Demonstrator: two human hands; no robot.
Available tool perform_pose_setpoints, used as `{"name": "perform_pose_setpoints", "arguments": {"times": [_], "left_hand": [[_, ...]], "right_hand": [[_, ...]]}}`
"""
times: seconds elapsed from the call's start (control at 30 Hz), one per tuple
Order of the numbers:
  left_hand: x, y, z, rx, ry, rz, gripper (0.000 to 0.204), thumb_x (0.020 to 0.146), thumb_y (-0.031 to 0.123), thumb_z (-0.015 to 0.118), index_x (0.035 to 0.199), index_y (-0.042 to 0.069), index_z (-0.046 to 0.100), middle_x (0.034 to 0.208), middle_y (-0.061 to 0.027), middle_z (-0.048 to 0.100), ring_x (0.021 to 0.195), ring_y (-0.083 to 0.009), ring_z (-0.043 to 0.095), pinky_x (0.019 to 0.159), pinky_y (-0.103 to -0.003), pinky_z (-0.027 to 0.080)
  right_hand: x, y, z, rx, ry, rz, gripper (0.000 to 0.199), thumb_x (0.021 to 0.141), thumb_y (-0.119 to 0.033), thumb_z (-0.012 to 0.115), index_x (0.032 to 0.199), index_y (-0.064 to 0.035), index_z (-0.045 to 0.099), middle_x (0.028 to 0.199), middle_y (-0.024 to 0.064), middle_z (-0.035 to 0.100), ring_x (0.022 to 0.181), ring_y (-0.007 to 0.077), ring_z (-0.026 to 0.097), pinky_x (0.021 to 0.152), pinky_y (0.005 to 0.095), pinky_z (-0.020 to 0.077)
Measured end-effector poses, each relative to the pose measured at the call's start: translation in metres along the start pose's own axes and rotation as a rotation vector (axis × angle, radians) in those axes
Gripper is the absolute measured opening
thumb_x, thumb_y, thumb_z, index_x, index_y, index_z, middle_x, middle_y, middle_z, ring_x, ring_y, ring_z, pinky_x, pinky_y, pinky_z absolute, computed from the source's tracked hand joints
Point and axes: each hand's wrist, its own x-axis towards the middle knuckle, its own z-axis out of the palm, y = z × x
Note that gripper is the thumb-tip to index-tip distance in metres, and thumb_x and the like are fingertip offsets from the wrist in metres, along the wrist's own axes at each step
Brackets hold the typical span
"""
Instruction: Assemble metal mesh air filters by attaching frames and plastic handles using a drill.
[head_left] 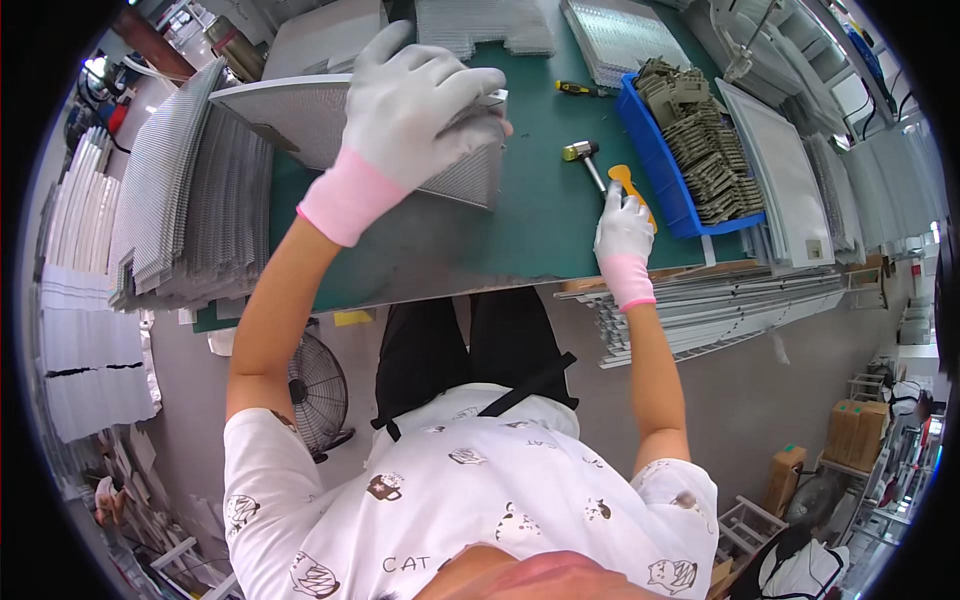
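Green tabletop [540, 215] fills the upper middle of the frame, workshop floor below it. Stacks of grey mesh sheets [175, 200] piled at the upper left; more mesh panels [620, 35] along the top edge. Blue bin [662, 175] at the upper right, packed with olive-grey clips [700, 135]; framed filter panels [785, 185] lean just beside it on the right. Long metal strips [720, 305] stacked along the tabletop's near edge, lower right of the green.

My left hand [415, 100], white glove with pink cuff, lies spread on top of a metal mesh filter panel [300, 120] at the upper centre-left, fingers curled over its right-hand edge, pressing and gripping it. Panel rests on the tabletop, tilted slightly, next to the mesh stacks.

My right hand [622, 235], same glove, sits right of centre, closed around the orange handle of a small mallet [600, 175]. Mallet's shaft runs up and left from the hand; its head rests on the green surface, well apart from the panel and just left of the blue bin.

Screwdriver [582, 89] with a yellow-and-black grip lies above the mallet head, untouched. Floor fan [318, 390] stands under the tabletop's edge, lower left of centre.
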Motion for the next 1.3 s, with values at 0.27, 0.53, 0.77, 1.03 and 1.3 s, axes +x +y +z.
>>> {"name": "perform_pose_setpoints", "arguments": {"times": [0.27,0.53,0.77,1.03,1.3], "left_hand": [[-0.002,-0.004,0.016,0.139,-0.08,-0.326,0.04,0.064,0.034,0.078,0.095,0.016,0.06,0.084,-0.0026,0.053,0.086,-0.0263,0.052,0.072,-0.042,0.038],[-0.016,-0.015,0.03,-0.13,0.445,-0.054,0.04,0.068,0.032,0.075,0.095,0.008,0.057,0.09,-0.0115,0.054,0.086,-0.0329,0.053,0.08,-0.046,0.039],[-0.015,-0.003,0.017,0.177,0.118,-0.229,0.044,0.061,0.034,0.079,0.094,0.013,0.06,0.086,-0.0025,0.053,0.087,-0.0259,0.051,0.072,-0.041,0.038],[-0.02,-0.003,0.019,0.22,0.029,-0.33,0.039,0.065,0.044,0.072,0.089,0.015,0.063,0.09,-0.0032,0.054,0.092,-0.0246,0.052,0.082,-0.043,0.036],[-0.034,0.01,0.006,0.168,0.064,-0.312,0.04,0.063,0.037,0.076,0.093,0.016,0.06,0.089,-0.0025,0.052,0.093,-0.0258,0.051,0.079,-0.042,0.038]], "right_hand": [[0.025,0.025,-0.104,1.12,0.157,-0.218,0.032,0.088,-0.016,0.055,0.115,0.0014,0.052,0.082,0.0148,0.061,0.07,0.0206,0.06,0.063,0.0318,0.049],[0.009,0.022,-0.223,0.946,0.097,-0.409,0.026,0.091,-0.023,0.053,0.105,-0.0015,0.057,0.075,0.0111,0.06,0.064,0.0179,0.059,0.064,0.0319,0.0472],[-0.005,0.02,-0.306,0.843,0.412,-0.373,0.027,0.093,-0.022,0.053,0.111,-0.0023,0.056,0.09,0.0072,0.064,0.076,0.0116,0.057,0.069,0.0259,0.0456],[0.0,0.017,-0.289,0.654,0.558,-0.514,0.021,0.09,-0.023,0.055,0.101,-0.0063,0.062,0.076,0.0161,0.063,0.069,0.0257,0.066,0.062,0.0382,0.0493],[0.007,0.021,-0.186,0.998,-0.314,-0.063,0.022,0.092,-0.022,0.051,0.103,-0.0036,0.057,0.064,0.0012,0.05,0.052,0.0079,0.048,0.046,0.0253,0.0386]]}}
